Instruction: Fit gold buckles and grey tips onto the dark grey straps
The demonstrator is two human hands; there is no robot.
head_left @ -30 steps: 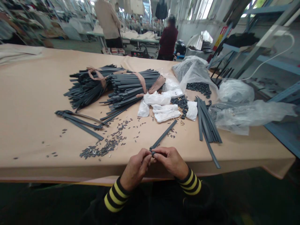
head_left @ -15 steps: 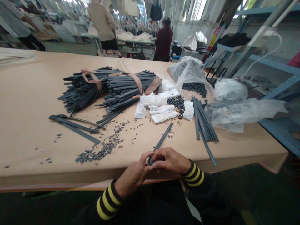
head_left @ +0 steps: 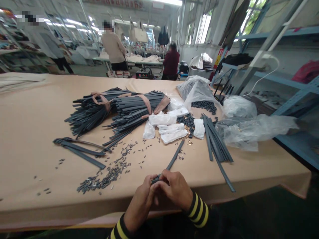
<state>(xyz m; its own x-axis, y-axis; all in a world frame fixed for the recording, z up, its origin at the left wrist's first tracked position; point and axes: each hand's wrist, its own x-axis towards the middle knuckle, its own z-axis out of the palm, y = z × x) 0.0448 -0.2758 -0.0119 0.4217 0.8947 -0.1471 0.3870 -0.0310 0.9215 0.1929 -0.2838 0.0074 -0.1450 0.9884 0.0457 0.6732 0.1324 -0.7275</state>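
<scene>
Both hands meet at the table's near edge around the lower end of a dark grey strap (head_left: 175, 156). Its free end points away to the upper right, over the table. My left hand (head_left: 142, 199) pinches the strap's near end, where a short dark piece shows between the fingers. With thumb and forefinger closed, my right hand (head_left: 177, 190) grips the strap just beside the left. Exactly what the fingertips cover is hidden. A scatter of small dark clips (head_left: 109, 177) lies to the left of the hands. Several loose straps (head_left: 217, 141) lie to the right.
Tied strap bundles (head_left: 134, 109) lie at the table's middle. White packets (head_left: 171, 131), dark buckles (head_left: 187, 121) and a clear bag (head_left: 194, 88) of dark parts are to their right. A folded strap (head_left: 79, 151) rests left. Blue shelving (head_left: 281, 78) stands right; people (head_left: 113, 48) stand beyond.
The view has tilted up, so the table and hands sit lower in the picture. My hands still hold the strap, its near end now turned more to the left.
</scene>
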